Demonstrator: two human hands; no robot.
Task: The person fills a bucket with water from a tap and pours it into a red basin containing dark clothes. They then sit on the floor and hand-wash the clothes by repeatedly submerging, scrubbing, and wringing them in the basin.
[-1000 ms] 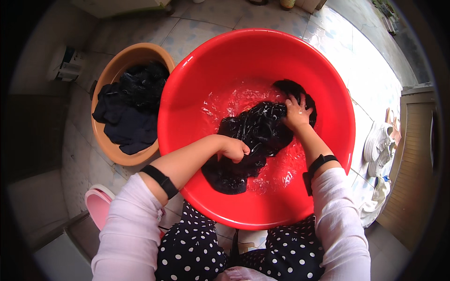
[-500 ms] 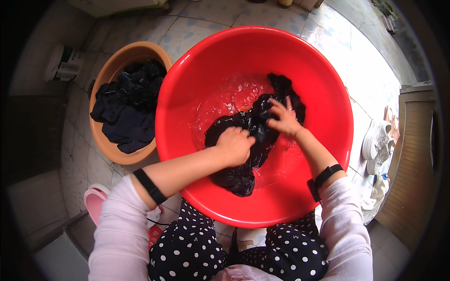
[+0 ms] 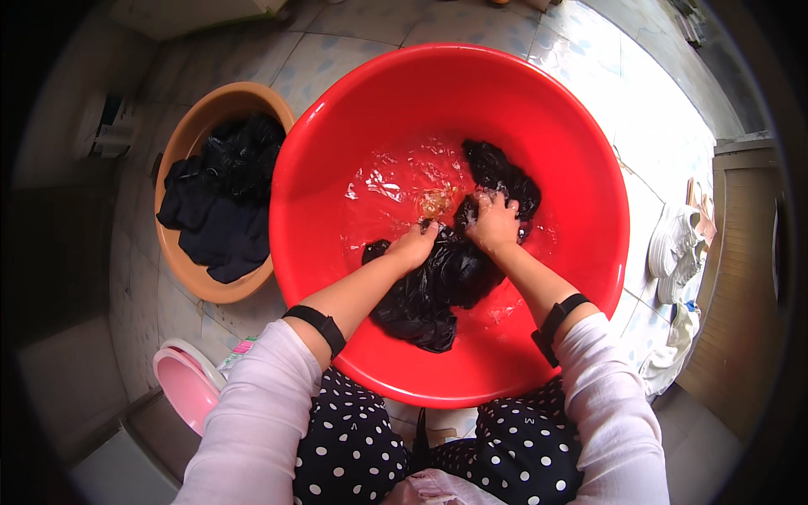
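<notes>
One orange tub (image 3: 220, 291) of dark clothes (image 3: 223, 227) stands left of both hands, close beside the red basin (image 3: 454, 93); a shove could knock them together. Water (image 3: 374, 189) just beyond the left hand (image 3: 412, 247) ripples and could slop out if stirred hard. That hand pinches the black garment (image 3: 442, 269), which spreads under and between both hands; soaked, it might slip free. The right hand (image 3: 495, 224), apart from the left, curls over it; whether it grips, I cannot tell. Farther right, splashes could wet the white shoes (image 3: 673, 244).
</notes>
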